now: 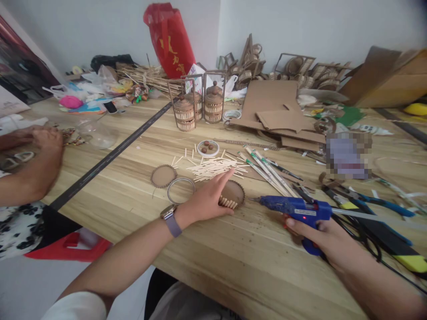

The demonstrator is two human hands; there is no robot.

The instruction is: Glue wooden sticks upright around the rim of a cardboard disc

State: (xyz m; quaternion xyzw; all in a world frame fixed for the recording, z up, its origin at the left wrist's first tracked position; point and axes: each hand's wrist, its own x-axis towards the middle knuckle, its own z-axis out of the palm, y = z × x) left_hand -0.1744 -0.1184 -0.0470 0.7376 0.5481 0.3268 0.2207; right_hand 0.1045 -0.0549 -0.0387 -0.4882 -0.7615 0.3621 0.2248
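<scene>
My left hand [208,198], with a watch at the wrist, has its fingers apart at the left side of a round cardboard disc [236,192]. Short wooden sticks [228,203] stand along that disc's near edge. My right hand [313,233] is closed round the handle of a blue glue gun [293,206], whose nozzle points left toward the disc. Beyond my left hand lies a pile of loose short sticks [213,168]. A second disc [163,176] and a ring [181,191] lie to the left. Behind the pile, a white lid [208,148] holds several brown beads.
Small stick lanterns [185,116] stand at the back, near cardboard pieces [270,100] and a red bag [171,42]. Pliers [383,204], cables and a black-yellow tool [390,242] lie at right. Another person's hands [46,138] are at the left, beyond a black strip [123,146].
</scene>
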